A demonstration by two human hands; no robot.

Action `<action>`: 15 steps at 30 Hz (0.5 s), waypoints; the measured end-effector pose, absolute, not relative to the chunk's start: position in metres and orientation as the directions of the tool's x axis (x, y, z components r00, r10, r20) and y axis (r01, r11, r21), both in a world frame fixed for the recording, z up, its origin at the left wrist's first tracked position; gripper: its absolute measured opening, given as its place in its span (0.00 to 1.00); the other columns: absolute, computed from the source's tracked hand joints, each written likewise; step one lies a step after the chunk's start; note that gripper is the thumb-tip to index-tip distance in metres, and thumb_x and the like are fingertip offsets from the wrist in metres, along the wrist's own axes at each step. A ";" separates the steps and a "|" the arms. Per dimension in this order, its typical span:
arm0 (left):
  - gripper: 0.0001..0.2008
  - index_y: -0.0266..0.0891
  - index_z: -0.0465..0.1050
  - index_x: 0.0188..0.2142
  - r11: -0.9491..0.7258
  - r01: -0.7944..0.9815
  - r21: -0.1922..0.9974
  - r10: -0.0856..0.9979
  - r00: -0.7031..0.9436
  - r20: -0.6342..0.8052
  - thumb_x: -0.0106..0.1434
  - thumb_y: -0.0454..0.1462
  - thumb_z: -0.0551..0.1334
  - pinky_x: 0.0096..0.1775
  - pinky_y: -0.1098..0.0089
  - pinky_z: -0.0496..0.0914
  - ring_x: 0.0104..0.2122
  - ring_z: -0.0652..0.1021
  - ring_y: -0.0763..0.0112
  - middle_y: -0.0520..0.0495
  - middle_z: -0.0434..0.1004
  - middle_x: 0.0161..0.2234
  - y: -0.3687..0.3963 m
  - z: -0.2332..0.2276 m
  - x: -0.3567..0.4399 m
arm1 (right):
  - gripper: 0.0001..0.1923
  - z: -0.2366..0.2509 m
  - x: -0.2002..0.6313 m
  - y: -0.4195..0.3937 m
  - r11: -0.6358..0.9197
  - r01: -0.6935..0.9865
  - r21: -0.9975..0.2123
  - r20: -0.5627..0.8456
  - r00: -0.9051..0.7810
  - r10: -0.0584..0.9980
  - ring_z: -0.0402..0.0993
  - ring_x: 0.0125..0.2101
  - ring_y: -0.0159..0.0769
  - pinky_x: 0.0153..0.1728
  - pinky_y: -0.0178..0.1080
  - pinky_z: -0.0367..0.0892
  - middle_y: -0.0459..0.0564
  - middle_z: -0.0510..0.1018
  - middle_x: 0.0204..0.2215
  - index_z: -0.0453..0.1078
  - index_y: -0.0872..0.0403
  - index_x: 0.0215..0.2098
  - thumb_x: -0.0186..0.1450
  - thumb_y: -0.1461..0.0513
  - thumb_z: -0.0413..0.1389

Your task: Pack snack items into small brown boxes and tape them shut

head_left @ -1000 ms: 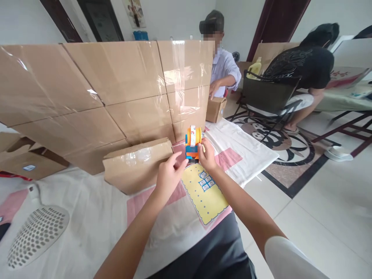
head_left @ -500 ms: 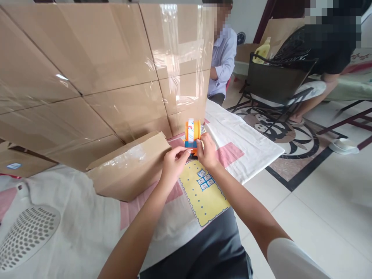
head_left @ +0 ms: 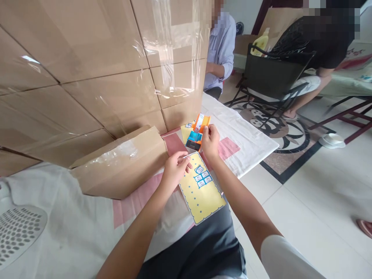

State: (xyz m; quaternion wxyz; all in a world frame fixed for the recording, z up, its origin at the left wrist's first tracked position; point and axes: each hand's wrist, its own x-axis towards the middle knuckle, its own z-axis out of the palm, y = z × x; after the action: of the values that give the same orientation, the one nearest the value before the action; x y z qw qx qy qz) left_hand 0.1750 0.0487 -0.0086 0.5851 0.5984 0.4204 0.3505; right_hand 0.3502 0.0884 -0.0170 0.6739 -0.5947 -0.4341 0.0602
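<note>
Centre of frame: right hand [head_left: 209,141] clamped on orange tape dispenser [head_left: 197,131], tilted above the cloth. Left hand [head_left: 174,169] pinching thin clear tape strip [head_left: 188,155]. Probably light, sticky, floppy; best gripped by dispenser body.

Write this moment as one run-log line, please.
left hand: pinching tape end | right hand: holding dispenser | sheet: flat below | box: left

L hand [head_left: 174,167] pinching, R hand [head_left: 209,142] gripping, arms extended
</note>
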 end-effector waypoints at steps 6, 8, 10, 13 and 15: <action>0.13 0.37 0.76 0.34 -0.068 0.082 0.994 0.926 0.377 0.032 0.63 0.46 0.63 0.27 0.73 0.69 0.21 0.74 0.75 0.50 0.78 0.24 0.059 -0.017 0.184 | 0.19 -0.014 0.350 0.090 0.295 0.285 -0.912 0.409 0.682 0.606 0.57 0.25 0.31 0.28 0.38 0.56 0.41 0.61 0.23 0.56 0.50 0.26 0.72 0.52 0.50; 0.12 0.39 0.76 0.34 -0.089 0.077 0.993 0.929 0.367 0.055 0.63 0.46 0.63 0.29 0.73 0.71 0.23 0.76 0.74 0.50 0.78 0.25 0.061 -0.020 0.189 | 0.18 -0.013 0.351 0.091 0.283 0.254 -0.925 0.378 0.697 0.609 0.57 0.25 0.31 0.28 0.38 0.56 0.41 0.61 0.23 0.56 0.50 0.26 0.73 0.54 0.49; 0.12 0.39 0.75 0.35 -0.097 0.072 0.993 0.930 0.362 0.064 0.64 0.46 0.62 0.29 0.73 0.72 0.24 0.78 0.73 0.50 0.79 0.26 0.062 -0.024 0.192 | 0.17 -0.013 0.352 0.093 0.279 0.239 -0.930 0.364 0.709 0.604 0.58 0.25 0.31 0.29 0.37 0.57 0.42 0.62 0.24 0.55 0.50 0.26 0.73 0.56 0.49; 0.13 0.39 0.73 0.34 -0.090 0.073 0.993 0.932 0.358 0.058 0.65 0.47 0.61 0.26 0.75 0.70 0.23 0.79 0.73 0.49 0.79 0.26 0.065 -0.029 0.195 | 0.17 -0.015 0.352 0.099 0.276 0.197 -0.941 0.331 0.716 0.615 0.58 0.25 0.31 0.30 0.37 0.58 0.42 0.61 0.23 0.55 0.50 0.25 0.72 0.58 0.50; 0.14 0.39 0.72 0.33 -0.088 0.080 0.993 0.930 0.365 0.053 0.66 0.47 0.60 0.23 0.75 0.68 0.22 0.78 0.73 0.49 0.79 0.26 0.068 -0.031 0.195 | 0.16 -0.020 0.351 0.104 0.252 0.102 -0.962 0.248 0.708 0.661 0.59 0.24 0.31 0.28 0.36 0.59 0.41 0.61 0.23 0.55 0.50 0.26 0.71 0.57 0.50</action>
State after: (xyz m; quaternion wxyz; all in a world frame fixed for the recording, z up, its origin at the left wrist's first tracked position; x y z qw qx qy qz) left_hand 0.1950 0.0681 -0.0308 0.5409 0.6243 0.4042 0.3929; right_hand 0.3508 0.1042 -0.0198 0.7194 -0.5800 -0.3290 0.1945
